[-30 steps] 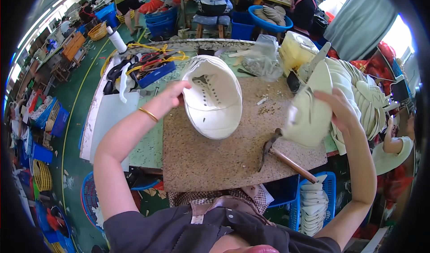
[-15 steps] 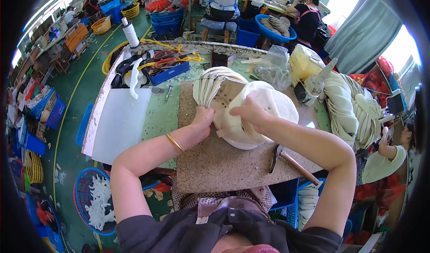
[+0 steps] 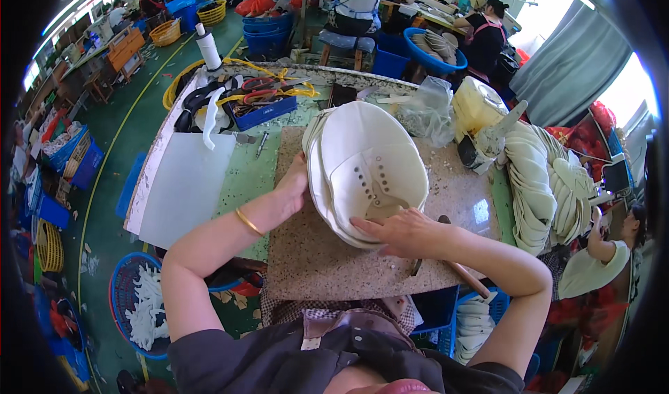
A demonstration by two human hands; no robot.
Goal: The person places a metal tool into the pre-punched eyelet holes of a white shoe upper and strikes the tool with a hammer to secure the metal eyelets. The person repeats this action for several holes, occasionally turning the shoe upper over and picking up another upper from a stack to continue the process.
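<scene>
A stack of cream shoe uppers (image 3: pixel 376 139), curved pieces with small punched holes, is held tilted above the stone slab, its top piece facing me. My left hand (image 3: pixel 293 183) is closed on the stack's left edge, with the fingers partly hidden behind it. At the lower right rim, my right hand (image 3: pixel 408 233) grips the edge, and a finger or thumb reaches over the top piece's inner face. Behind that forearm lies a hammer (image 3: pixel 468 279), its wooden handle pointing toward me and its head partly covered.
The speckled stone slab (image 3: pixel 327 272) lies on the worktable. A white sheet (image 3: pixel 182 188) and a blue tool tray (image 3: pixel 265 113) with scissors are to the left. More cream uppers (image 3: pixel 527 185) are piled at right, near a plastic bag (image 3: pixel 425 111). A blue basket (image 3: pixel 118 293) of white scraps stands below left.
The fanned uppers have come together into a stack, with the top piece turned toward me. My right hand has moved down to the lower rim; my left has shifted slightly left.
</scene>
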